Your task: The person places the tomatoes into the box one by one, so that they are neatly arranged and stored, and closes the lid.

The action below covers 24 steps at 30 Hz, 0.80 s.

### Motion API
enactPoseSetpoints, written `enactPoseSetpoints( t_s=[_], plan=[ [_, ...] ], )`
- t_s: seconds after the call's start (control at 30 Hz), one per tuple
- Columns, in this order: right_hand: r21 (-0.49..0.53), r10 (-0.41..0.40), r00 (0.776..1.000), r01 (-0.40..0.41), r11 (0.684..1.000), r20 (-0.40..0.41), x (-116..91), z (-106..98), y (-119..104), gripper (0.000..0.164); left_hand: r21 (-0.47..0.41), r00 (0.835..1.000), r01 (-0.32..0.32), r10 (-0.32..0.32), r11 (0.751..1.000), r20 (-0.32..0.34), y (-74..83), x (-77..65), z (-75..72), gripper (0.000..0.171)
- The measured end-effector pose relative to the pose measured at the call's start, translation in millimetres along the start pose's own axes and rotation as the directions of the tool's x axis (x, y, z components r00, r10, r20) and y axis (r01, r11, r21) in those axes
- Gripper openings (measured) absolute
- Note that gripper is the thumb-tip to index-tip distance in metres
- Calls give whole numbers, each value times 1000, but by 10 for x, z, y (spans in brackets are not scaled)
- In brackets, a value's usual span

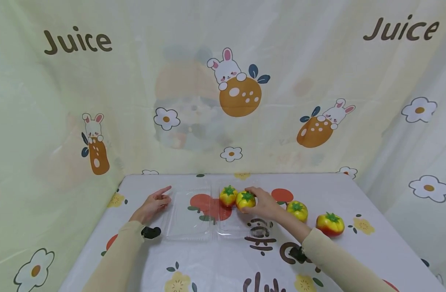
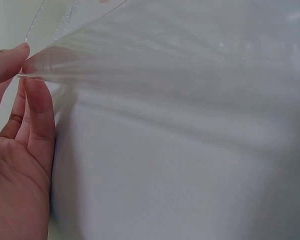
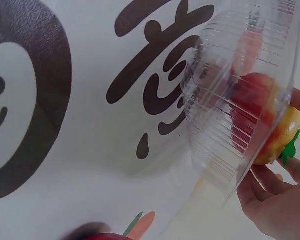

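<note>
A clear plastic clamshell box (image 1: 188, 237) lies opened out on the table, its two halves side by side. My left hand (image 1: 155, 206) is at the left half's outer edge; in the left wrist view, thumb and fingers pinch the thin clear rim (image 2: 37, 76). My right hand (image 1: 264, 205) grips a yellow-red artificial fruit (image 1: 245, 202) with a green leafy top, inside the right half. Through the ribbed wall (image 3: 215, 95) in the right wrist view, the gripped fruit (image 3: 285, 135) shows low in the box. Another such fruit (image 1: 228, 196) sits just left of it in the same half.
Two more yellow-red fruits, one (image 1: 297, 211) near my right forearm and one (image 1: 330, 224) farther right, stand on the table. A white printed cloth (image 1: 208, 267) covers the tabletop. Printed curtains (image 1: 194, 81) hang behind and at both sides.
</note>
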State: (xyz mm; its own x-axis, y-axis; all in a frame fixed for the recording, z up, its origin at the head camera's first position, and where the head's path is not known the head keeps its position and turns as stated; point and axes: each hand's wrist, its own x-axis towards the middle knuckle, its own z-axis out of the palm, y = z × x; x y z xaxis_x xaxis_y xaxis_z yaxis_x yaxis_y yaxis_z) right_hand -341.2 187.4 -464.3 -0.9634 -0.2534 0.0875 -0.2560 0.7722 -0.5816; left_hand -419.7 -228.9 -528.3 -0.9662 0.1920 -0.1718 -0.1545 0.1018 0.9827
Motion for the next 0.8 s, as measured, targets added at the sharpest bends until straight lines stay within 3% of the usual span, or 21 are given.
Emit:
enactPoseSetpoints(
  t_s=[0.27,0.8],
  plan=[
    [-137,-14,1000,11,991,-22,11,69,-1,69,0,1000,-3,3,1000,0,-5,10,-9,61],
    [-230,-8,1000,4,973,-17,10,89,-26,65,21,1000,13,-13,1000,-13,12,-7,9,61]
  ],
)
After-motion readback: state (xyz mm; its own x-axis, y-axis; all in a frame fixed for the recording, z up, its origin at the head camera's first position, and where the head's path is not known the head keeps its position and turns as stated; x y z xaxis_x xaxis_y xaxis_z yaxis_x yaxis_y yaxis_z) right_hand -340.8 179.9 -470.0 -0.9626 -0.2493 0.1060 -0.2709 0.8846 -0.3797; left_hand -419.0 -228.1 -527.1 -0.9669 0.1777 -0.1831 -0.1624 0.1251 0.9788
